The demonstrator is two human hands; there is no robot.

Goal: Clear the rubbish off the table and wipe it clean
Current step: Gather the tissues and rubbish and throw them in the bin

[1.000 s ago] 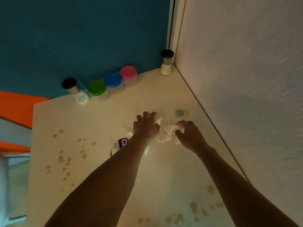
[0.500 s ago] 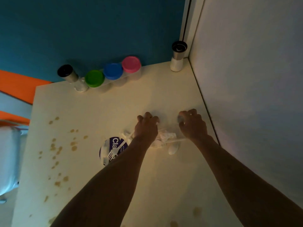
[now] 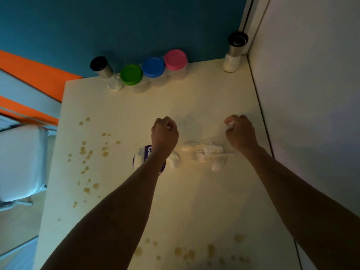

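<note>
1. My hands have spread apart since the earlier frame; right hand (image 3: 240, 133) pinches a white scrap (image 3: 229, 126), left hand (image 3: 165, 131) is curled, contents unclear.
2. Cutlery and crumpled paper (image 3: 209, 151) lie mid-table (image 3: 194, 201), just behind the right hand, long axis toward the right edge.

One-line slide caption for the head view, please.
Both hands, left hand and right hand, gather white rubbish above plastic cutlery on a brown-stained table.

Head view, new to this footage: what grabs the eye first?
Two hands over a white table: the right hand pinches a white scrap, the left hand is curled. Between them lies plastic cutlery with crumpled paper. Brown splatter stains dot the left side.
</note>
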